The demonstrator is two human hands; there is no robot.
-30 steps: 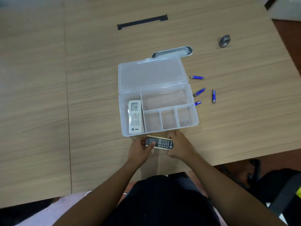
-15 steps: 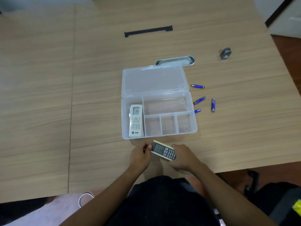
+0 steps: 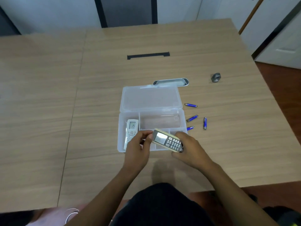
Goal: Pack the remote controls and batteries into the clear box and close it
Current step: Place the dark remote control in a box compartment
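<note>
The clear box [image 3: 162, 112] lies open on the wooden table, lid folded back. A white remote [image 3: 131, 130] rests in its left compartment. I hold a grey remote with a beige edge [image 3: 167, 141] tilted above the box's front small compartments. My left hand [image 3: 138, 147] pinches its screen end and my right hand [image 3: 189, 148] grips its keypad end. Several blue batteries lie on the table right of the box, among them one [image 3: 190, 105] farthest back, one [image 3: 192, 118] near the box wall and one [image 3: 205, 123] standing lengthwise.
A silver oval tray [image 3: 171, 82] sits just behind the box lid. A small grey object [image 3: 216, 77] lies at the back right, and a black cable slot [image 3: 148, 55] is set into the table farther back. The table's front edge is close to my body.
Both hands have lifted the grey remote from the table in front of the box up and forward over the box's front compartments. The camera view has tilted upward.
</note>
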